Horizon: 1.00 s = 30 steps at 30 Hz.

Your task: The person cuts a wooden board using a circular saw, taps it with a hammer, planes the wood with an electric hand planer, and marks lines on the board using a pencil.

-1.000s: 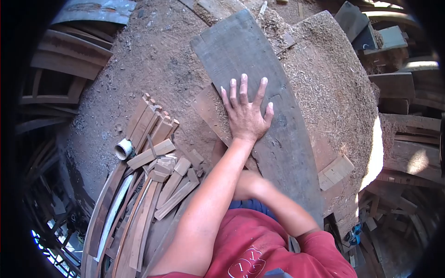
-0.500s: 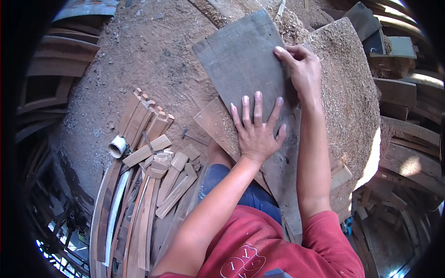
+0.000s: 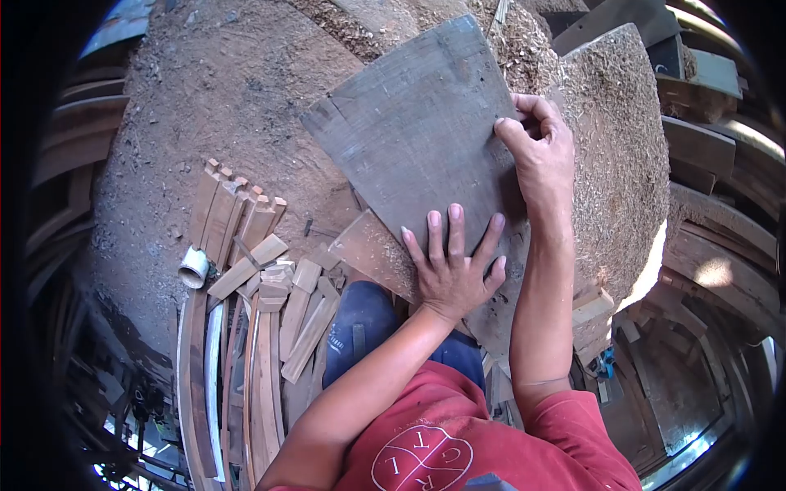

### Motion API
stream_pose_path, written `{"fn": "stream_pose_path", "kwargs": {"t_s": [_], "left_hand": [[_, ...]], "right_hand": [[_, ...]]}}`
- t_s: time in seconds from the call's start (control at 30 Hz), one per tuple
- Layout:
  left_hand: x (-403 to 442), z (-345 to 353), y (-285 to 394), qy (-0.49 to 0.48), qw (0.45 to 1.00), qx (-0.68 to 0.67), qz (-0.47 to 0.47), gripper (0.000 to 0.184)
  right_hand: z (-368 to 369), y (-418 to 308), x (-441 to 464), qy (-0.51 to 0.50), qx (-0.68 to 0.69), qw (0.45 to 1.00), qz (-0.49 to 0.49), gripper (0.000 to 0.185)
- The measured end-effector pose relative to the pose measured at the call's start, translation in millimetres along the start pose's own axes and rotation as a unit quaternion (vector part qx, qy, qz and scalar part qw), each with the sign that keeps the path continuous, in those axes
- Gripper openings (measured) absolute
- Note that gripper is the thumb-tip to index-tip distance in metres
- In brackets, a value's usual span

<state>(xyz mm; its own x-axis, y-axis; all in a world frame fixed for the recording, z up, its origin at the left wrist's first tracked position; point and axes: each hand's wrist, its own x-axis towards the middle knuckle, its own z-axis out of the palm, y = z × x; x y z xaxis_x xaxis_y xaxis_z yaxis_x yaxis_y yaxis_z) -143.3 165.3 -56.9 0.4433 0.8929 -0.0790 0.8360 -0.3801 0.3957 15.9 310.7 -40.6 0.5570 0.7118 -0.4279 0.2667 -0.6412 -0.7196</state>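
Fingers (image 3: 457, 236) of the left hand (image 3: 453, 282): spread wide, flat on the grey board (image 3: 401, 123), gripping nothing. Board located centre to upper centre of frame. Right hand (image 3: 547, 159), right of centre: thumb and fingers bent at board's right edge; whether closed on it, cannot tell. Wood offcuts (image 3: 309, 337) noted lower left.

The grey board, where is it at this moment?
In the head view, the grey board is at upper centre, under the left hand, with the right hand at its right edge.
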Motion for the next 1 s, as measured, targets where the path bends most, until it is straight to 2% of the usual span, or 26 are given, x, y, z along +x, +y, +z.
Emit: {"fn": "stream_pose_path", "kwargs": {"t_s": [0.1,0.43,0.5,0.63,0.7,0.8,1.0], "left_hand": [[-0.9,0.0,-0.7,-0.004,1.0,0.002,0.003,0.062],[-3.0,1.2,-0.2,0.003,1.0,-0.005,0.005,0.059],[-3.1,0.6,-0.2,0.002,1.0,-0.006,0.006,0.059],[-2.3,0.2,-0.8,0.001,1.0,-0.005,0.01,0.059],[-2.3,0.7,-1.4,0.004,1.0,-0.007,0.013,0.06],[-2.4,0.9,-1.9,0.006,1.0,-0.007,0.016,0.06],[-2.6,1.0,-2.6,0.008,1.0,-0.002,0.023,0.06]], "right_hand": [[-1.0,-7.0,-2.2,0.0,0.02,0.999,0.032,0.041],[0.3,-10.2,-2.7,0.001,0.048,0.998,0.043,0.037],[2.7,-18.6,-1.8,0.003,0.076,0.992,0.098,0.033],[-1.6,-8.3,-3.6,-0.003,0.088,0.994,0.065,0.032],[-8.6,-2.3,-4.5,-0.03,0.181,0.983,0.018,0.035],[-8.5,1.3,-5.2,-0.03,0.127,0.991,-0.002,0.037],[-2.6,1.0,-4.3,-0.015,0.102,0.994,0.02,0.042]]}}
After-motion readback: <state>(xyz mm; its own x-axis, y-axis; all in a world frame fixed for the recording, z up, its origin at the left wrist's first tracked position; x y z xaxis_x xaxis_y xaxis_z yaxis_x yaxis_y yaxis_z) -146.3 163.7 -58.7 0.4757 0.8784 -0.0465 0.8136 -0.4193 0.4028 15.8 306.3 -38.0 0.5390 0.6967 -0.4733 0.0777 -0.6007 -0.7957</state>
